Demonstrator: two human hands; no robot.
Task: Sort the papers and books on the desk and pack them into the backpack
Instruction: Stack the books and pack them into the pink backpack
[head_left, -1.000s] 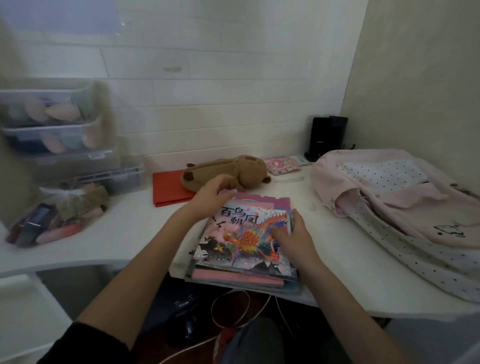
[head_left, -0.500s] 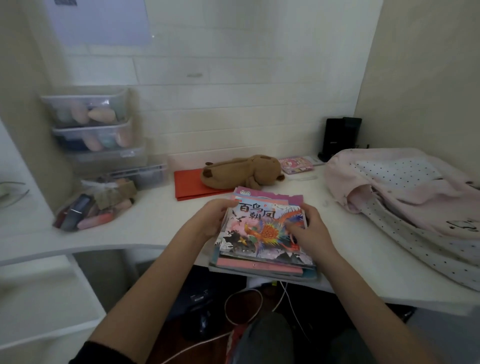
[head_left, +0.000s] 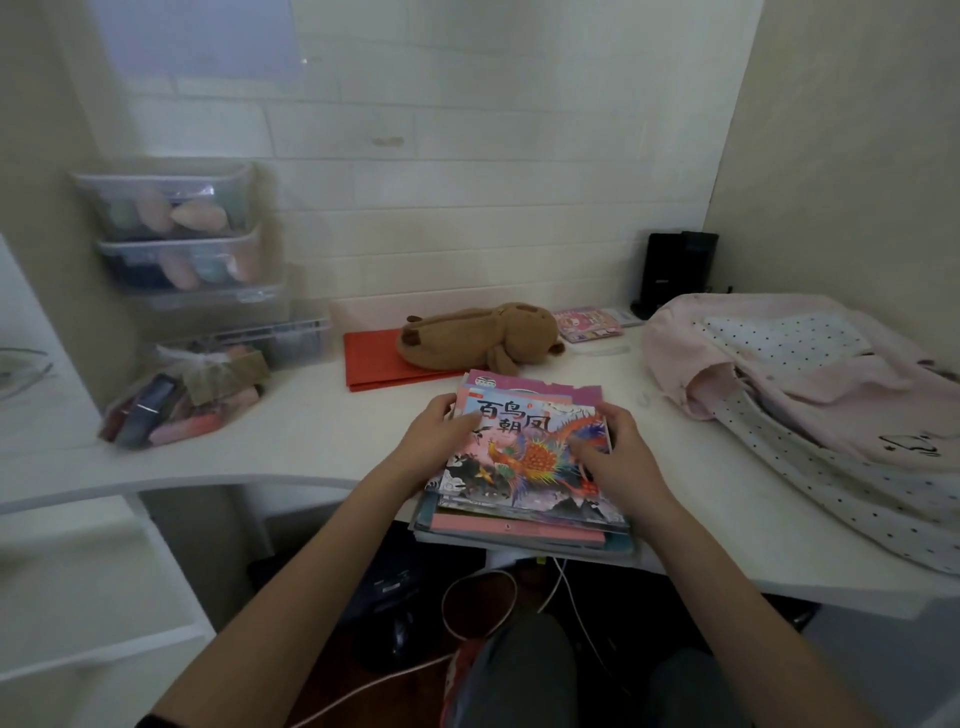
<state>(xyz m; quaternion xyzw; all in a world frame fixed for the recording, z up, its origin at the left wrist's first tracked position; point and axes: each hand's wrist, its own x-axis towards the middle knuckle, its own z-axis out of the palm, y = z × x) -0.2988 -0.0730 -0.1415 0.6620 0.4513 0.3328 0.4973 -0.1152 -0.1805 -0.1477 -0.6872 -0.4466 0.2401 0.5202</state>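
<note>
I see my left hand (head_left: 439, 434) and right hand (head_left: 615, 452) now clamping the book stack (head_left: 524, 467) between them (squared up), ready for the backpack (head_left: 810, 384) off right.

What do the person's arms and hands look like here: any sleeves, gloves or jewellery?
Both forearms are bare. The left hand and right hand wear no gloves, and no rings or watch show. A dark sleeve edge shows high on the left arm; the right arm's upper part is out of frame.

Stack of books (head_left: 524, 483) lay on the white bench (head_left: 311, 431), left hand (head_left: 441, 431) and right hand (head_left: 618, 457) gripped its side edges, pink backpack (head_left: 810, 384) lay open at right, brown plush toy (head_left: 478, 335) rested on a red folder (head_left: 374, 358) behind.
</note>
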